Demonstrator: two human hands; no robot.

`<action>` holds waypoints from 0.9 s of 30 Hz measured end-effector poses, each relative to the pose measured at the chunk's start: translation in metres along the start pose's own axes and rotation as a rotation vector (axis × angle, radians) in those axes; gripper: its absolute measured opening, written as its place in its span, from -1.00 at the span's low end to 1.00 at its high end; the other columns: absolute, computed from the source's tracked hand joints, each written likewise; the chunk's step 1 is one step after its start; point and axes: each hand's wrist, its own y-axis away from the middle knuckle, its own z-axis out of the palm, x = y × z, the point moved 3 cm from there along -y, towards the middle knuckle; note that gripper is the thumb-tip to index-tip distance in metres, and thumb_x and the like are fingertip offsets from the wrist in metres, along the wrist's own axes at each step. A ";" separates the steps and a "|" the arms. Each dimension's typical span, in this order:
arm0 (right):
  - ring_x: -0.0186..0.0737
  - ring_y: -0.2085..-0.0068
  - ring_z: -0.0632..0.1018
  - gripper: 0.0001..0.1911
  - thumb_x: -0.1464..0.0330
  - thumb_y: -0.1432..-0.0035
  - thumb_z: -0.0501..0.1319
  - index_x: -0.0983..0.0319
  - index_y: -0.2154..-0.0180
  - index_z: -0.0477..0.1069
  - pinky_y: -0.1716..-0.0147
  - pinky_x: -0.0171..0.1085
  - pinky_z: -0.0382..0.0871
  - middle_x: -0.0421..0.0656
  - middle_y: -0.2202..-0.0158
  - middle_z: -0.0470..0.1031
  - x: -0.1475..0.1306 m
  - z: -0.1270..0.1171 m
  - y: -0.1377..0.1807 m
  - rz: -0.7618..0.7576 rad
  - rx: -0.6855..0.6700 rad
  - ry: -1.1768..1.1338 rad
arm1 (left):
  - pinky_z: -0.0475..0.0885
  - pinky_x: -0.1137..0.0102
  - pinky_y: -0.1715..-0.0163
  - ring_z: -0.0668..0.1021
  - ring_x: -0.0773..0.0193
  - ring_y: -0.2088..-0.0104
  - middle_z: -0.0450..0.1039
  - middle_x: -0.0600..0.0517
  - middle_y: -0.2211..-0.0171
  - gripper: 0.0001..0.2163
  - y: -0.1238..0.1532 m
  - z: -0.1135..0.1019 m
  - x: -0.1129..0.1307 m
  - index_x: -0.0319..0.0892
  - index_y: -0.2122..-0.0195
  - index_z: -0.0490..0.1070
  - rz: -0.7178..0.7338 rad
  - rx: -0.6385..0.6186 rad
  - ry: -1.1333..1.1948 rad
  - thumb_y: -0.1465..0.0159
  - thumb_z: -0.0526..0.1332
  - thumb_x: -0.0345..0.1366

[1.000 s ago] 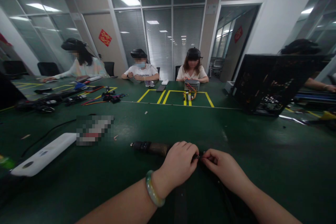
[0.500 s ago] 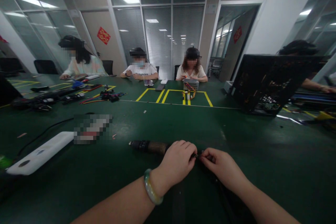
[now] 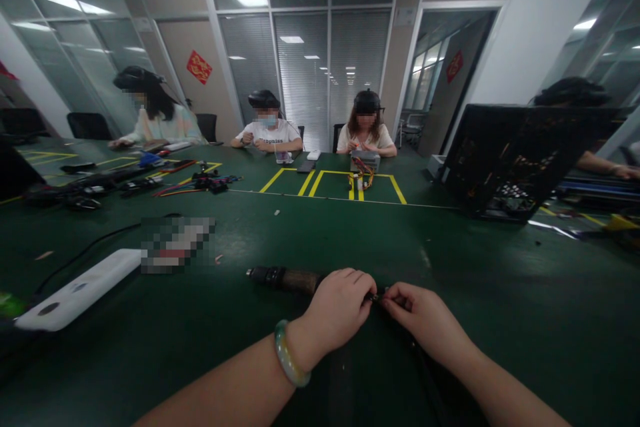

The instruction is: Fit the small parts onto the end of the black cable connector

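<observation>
My left hand (image 3: pixel 340 303), with a green bangle (image 3: pixel 289 355) on its wrist, is closed over the rear part of a dark electric screwdriver (image 3: pixel 297 280) lying on the green table. Its thumb and fingertips pinch a small dark piece (image 3: pixel 371 296) that is too small to name. Close on the right, the fingertips of my right hand (image 3: pixel 425 313) are pinched together almost against that piece. What they hold is hidden. The screwdriver's metal tip points left. A dark cable (image 3: pixel 417 350) runs under my right wrist toward the table's near side.
A white power bank-like device (image 3: pixel 80 290) with a cord lies at the left, beside a blurred-out item (image 3: pixel 177 245). Farther back are bundled cables (image 3: pixel 210 180) and a power supply (image 3: pixel 365 161). At the right stands a black computer case (image 3: pixel 510 160). Several people sit around the table.
Both hands stay in nearly the same place, fingers still pinched. The whole view has shifted very slightly; the screwdriver has not visibly moved.
</observation>
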 end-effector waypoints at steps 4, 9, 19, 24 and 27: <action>-0.24 0.37 0.55 -0.82 0.26 -0.22 0.15 0.13 0.30 0.51 0.42 -0.35 0.30 -0.25 0.38 0.58 0.002 0.002 -0.001 -0.005 0.001 -0.010 | 0.31 0.29 0.13 0.44 0.21 0.17 0.42 0.06 0.22 -0.90 0.000 0.000 0.001 -0.13 0.22 0.37 0.030 -0.004 -0.012 -0.25 0.18 -0.42; -0.23 0.36 0.56 -0.82 0.27 -0.22 0.15 0.15 0.31 0.50 0.41 -0.35 0.30 -0.25 0.38 0.57 0.006 0.004 -0.002 -0.018 -0.002 -0.026 | 0.32 0.28 0.13 0.44 0.21 0.18 0.43 0.05 0.23 -0.89 0.000 0.000 0.002 -0.14 0.21 0.37 0.042 0.006 -0.029 -0.25 0.19 -0.42; -0.23 0.37 0.56 -0.82 0.26 -0.23 0.14 0.13 0.29 0.51 0.44 -0.37 0.28 -0.25 0.38 0.58 0.006 0.004 -0.002 -0.015 -0.005 -0.034 | 0.31 0.28 0.15 0.43 0.20 0.19 0.43 0.07 0.24 -0.90 0.000 -0.001 0.001 -0.13 0.23 0.36 0.042 0.022 -0.008 -0.23 0.21 -0.41; -0.23 0.37 0.56 -0.81 0.25 -0.22 0.14 0.15 0.30 0.50 0.45 -0.37 0.28 -0.24 0.38 0.57 0.006 0.004 -0.002 -0.013 -0.001 -0.038 | 0.31 0.28 0.13 0.43 0.19 0.17 0.43 0.05 0.21 -0.86 0.000 -0.001 0.001 -0.13 0.19 0.35 0.028 0.019 -0.005 -0.23 0.20 -0.42; -0.23 0.37 0.56 -0.82 0.25 -0.22 0.15 0.14 0.31 0.51 0.44 -0.37 0.28 -0.25 0.38 0.58 0.005 0.003 -0.001 -0.012 0.000 -0.032 | 0.31 0.28 0.12 0.44 0.19 0.17 0.42 0.05 0.23 -0.86 0.000 0.001 -0.001 -0.14 0.18 0.34 0.000 0.025 -0.004 -0.23 0.20 -0.42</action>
